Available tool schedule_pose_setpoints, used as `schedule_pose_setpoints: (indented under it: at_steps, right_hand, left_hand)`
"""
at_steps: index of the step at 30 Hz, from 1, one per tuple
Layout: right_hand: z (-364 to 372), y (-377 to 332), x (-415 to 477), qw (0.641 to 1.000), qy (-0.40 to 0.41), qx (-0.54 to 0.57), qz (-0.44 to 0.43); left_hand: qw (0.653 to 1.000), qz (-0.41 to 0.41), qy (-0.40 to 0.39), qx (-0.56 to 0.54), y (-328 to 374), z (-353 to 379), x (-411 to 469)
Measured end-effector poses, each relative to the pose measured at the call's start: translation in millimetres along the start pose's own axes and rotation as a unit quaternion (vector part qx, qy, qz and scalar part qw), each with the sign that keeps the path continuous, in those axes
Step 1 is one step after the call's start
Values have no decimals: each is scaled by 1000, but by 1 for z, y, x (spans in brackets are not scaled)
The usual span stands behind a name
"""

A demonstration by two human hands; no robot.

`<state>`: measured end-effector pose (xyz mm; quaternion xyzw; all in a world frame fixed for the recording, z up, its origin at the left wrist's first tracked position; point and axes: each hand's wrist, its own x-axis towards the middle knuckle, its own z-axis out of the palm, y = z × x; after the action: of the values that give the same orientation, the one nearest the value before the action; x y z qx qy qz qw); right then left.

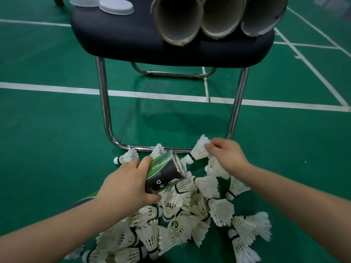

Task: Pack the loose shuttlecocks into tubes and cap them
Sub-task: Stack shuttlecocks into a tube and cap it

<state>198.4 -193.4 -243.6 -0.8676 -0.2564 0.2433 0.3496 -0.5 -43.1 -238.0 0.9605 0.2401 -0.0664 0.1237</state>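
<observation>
Shuttlecocks point(190, 215) lie heaped on the green court floor point(47, 130) nearest the person, corks pointing every way. Above the heap the left hand point(125, 188) closes its grip round a green-and-black tube point(165, 175), mouth tilted rightward, probably to receive the next one. The right hand point(226, 154) pinches a single shuttlecock point(199, 150) by its feathers, cork aimed at that mouth. Beyond, a padded chair point(133, 38) carries three empty tubes point(178, 19) and white caps point(115, 5), kept within reach; white lines cross the floor behind.

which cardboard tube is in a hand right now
The green-and-black printed cardboard tube, gripped by the left hand; the three other open tubes lie untouched on the dark padded chair seat.
</observation>
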Motion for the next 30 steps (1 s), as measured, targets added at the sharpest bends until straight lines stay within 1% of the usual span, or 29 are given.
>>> schedule_pose_setpoints:
  at_steps: [2, 4, 6, 8, 11, 14, 16, 18, 23, 26, 28, 30]
  right_hand:
    - [-11, -15, -14, 993, 23, 113, 2]
    - [-19, -28, -24, 985, 11, 170, -17]
    - [-20, -37, -32, 986, -59, 153, -29]
    - [-15, -41, -38, 982, -151, 108, -32]
    - [-8, -43, -43, 965, -250, 68, -36]
    - [-9, -49, -48, 936, -344, 44, -50]
    - [-6, -53, -51, 917, -395, 31, -48]
    - [3, -56, -54, 907, -419, 19, -45]
    - [18, -50, -53, 903, -429, 2, -33]
    - [18, -45, -52, 912, -405, 45, -44]
    - [18, -44, -49, 938, -336, 77, -50]
    - [12, -40, -40, 967, -218, 128, -30]
  left_hand:
    - [1000, 0, -1, -1, 2, -1, 0]
    - [1000, 0, -3, -1, 4, -2, 0]
    - [1000, 2, -1, -1, 7, -3, 0]
    - [1000, 4, 4, -3, 10, -4, 0]
    - [1000, 10, 5, -5, 13, -6, -2]
    - [1000, 22, 9, -4, 14, -7, -6]
    - [999, 33, 11, -7, 18, -7, -9]
    - [999, 47, 17, -8, 22, -6, -12]
    - [998, 57, 17, 15, 24, -4, -14]
    - [998, 53, 15, 24, 25, -4, -10]
    - [999, 42, 11, 11, 26, -5, -5]
    - [1000, 28, 8, -2, 24, -5, -1]
